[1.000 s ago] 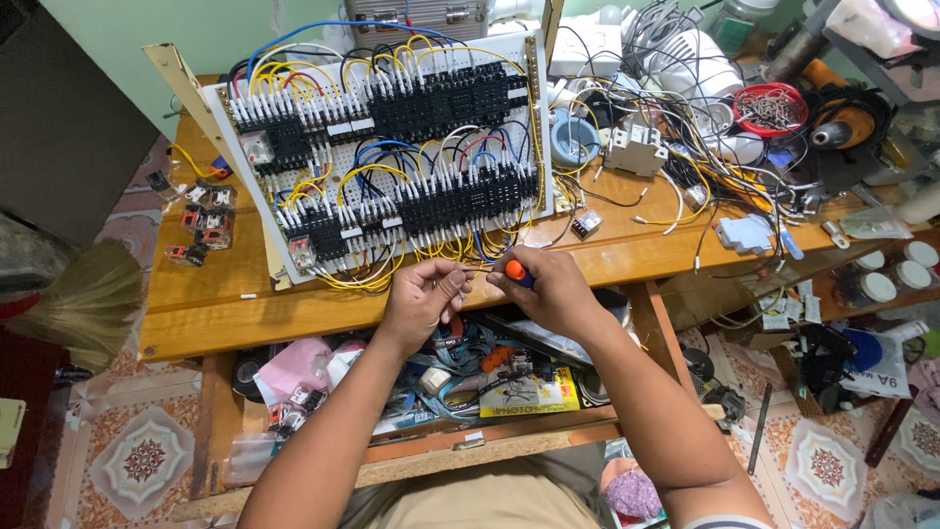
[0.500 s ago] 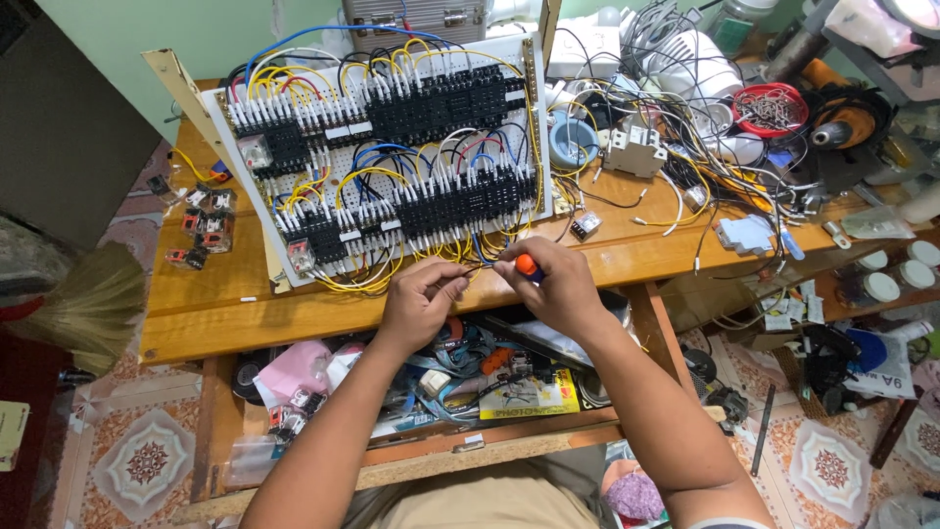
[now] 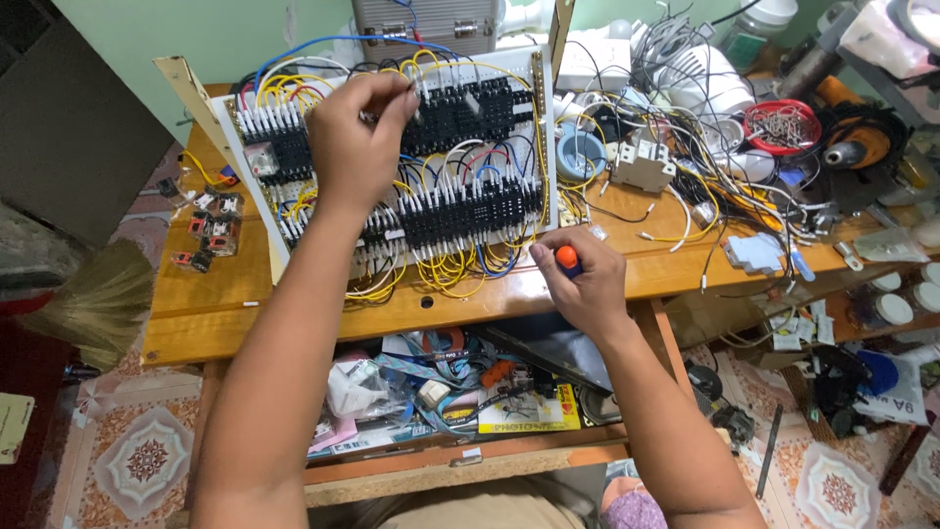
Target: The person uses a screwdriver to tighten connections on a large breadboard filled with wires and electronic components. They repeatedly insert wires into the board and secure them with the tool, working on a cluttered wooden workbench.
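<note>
Left hand (image 3: 354, 132) is up at the top row of the wiring board (image 3: 392, 176), upper middle of frame. Fingers bunched together, tips pinched at the black terminal blocks (image 3: 460, 103) near the yellow and white wires (image 3: 294, 88). Can't tell what exactly is between the fingertips, too small.

Right hand (image 3: 580, 286) is lower, centre-right, resting at the front edge of the wooden worktop (image 3: 196, 313), just below the board's bottom right corner. It's closed around a screwdriver (image 3: 566, 258); only the orange handle end shows above the knuckles, tip hidden.

Board leans back, tilted, on the worktop. Two rows of black blocks, loops of yellow wire (image 3: 446, 274) hanging under the lower row, one blue wire (image 3: 323, 44) arcing over the top.

Right of the board: tangle of loose wires, a roll of blue tape (image 3: 580, 157), a grey block part (image 3: 641, 167), a red basket (image 3: 781, 125) with metal bits, upper right. Left edge of worktop: a few small relays (image 3: 217, 230). A broom (image 3: 83, 304) at the far left. Open shelf under the worktop stuffed with bags, packets and tools (image 3: 431, 387).
</note>
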